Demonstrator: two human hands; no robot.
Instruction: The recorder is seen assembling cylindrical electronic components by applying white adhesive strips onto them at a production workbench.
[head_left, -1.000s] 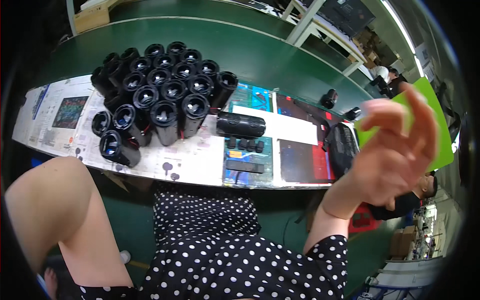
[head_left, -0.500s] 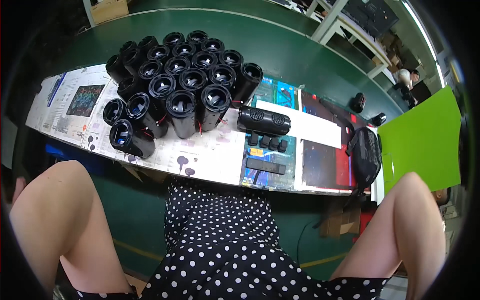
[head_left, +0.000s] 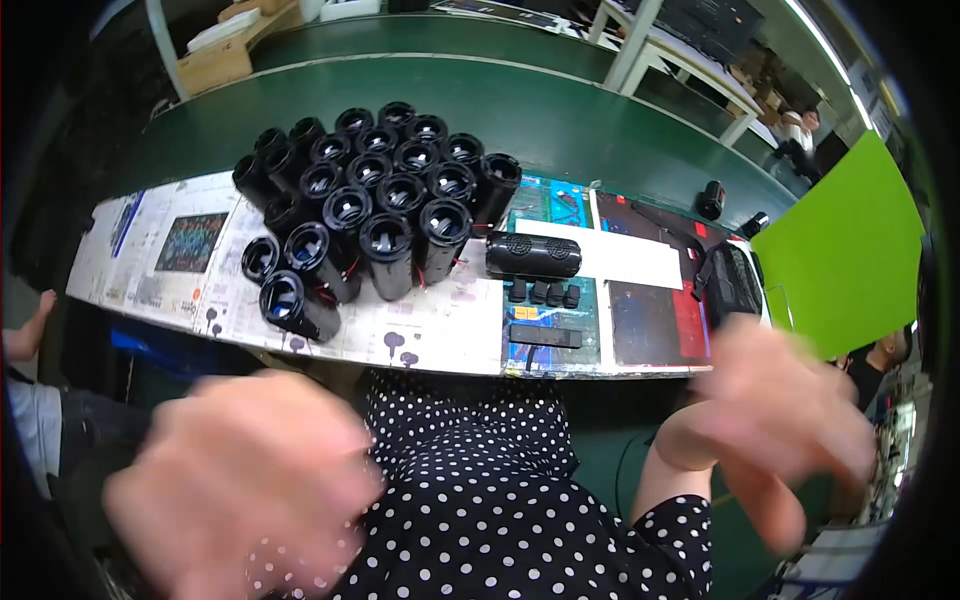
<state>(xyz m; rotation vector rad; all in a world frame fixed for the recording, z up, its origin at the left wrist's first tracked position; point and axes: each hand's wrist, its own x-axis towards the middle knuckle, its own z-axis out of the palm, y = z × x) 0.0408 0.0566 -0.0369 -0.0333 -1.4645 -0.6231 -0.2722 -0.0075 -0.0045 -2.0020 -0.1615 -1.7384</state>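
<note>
My left hand (head_left: 245, 485) is at the lower left, large and smeared by motion. It is above my lap, in front of the table's near edge. My right hand (head_left: 785, 405) is at the lower right, blurred too, close to the table's right end. Nothing shows in either hand, and their fingers are too smeared to read. Several black open-topped cylinders (head_left: 388, 245) with short red wires stand crowded on the table. To their right lies a black cylindrical speaker body (head_left: 533, 256) with two round grilles. Small black blocks (head_left: 540, 293) and a flat black bar (head_left: 545, 335) lie below it.
The narrow table is topped with printed cardboard (head_left: 130, 275). A white sheet (head_left: 635, 262) and a black mesh bag (head_left: 733, 280) lie toward the right. A bright green panel (head_left: 850, 250) leans at that end. Other people are at the left edge and far right.
My hands have come into view, both in motion, from raised, bent arms. My view has shifted, so the table sits a little lower in it. The things on the table look unmoved.
</note>
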